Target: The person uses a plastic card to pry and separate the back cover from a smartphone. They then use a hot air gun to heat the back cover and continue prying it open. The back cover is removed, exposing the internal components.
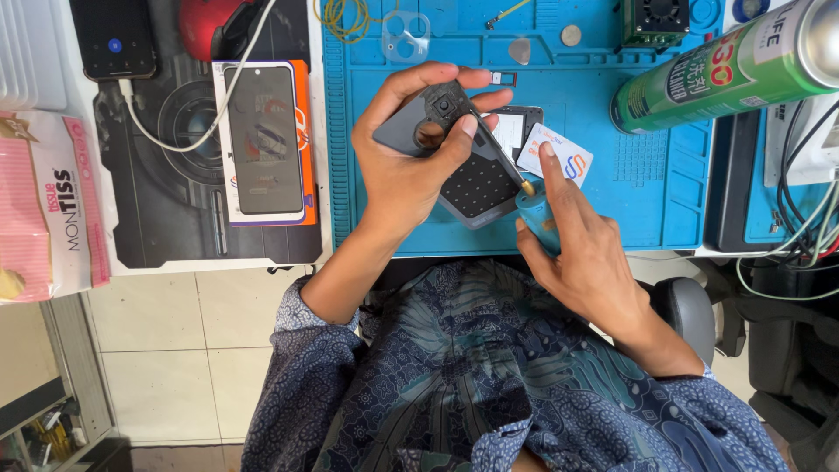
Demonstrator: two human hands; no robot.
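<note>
My right hand (584, 249) is closed around the teal handle of a small screwdriver (523, 199), forefinger stretched along it, at the near edge of the blue work mat (612, 131). The thin shaft runs up and away to the dark grey phone frame (454, 149), its tip meeting the camera end of that frame. My left hand (404, 162) grips the frame from the left, thumb pressed over its top and fingers curled behind, holding it tilted above the near middle of the mat. Just past my right forefinger a white card (559, 150) lies flat on the mat. Off the mat's left edge, a phone (262, 140) rests face up on an orange and white box, with a white cable (197, 131) crossing it. At the table's left edge sits a pink tissue pack (48, 205). Towards the mat's far right corner a green spray can (725, 65) lies on its side. At the far edge lie yellow rubber bands (345, 19) and a clear camera lens cover (406, 35).
</note>
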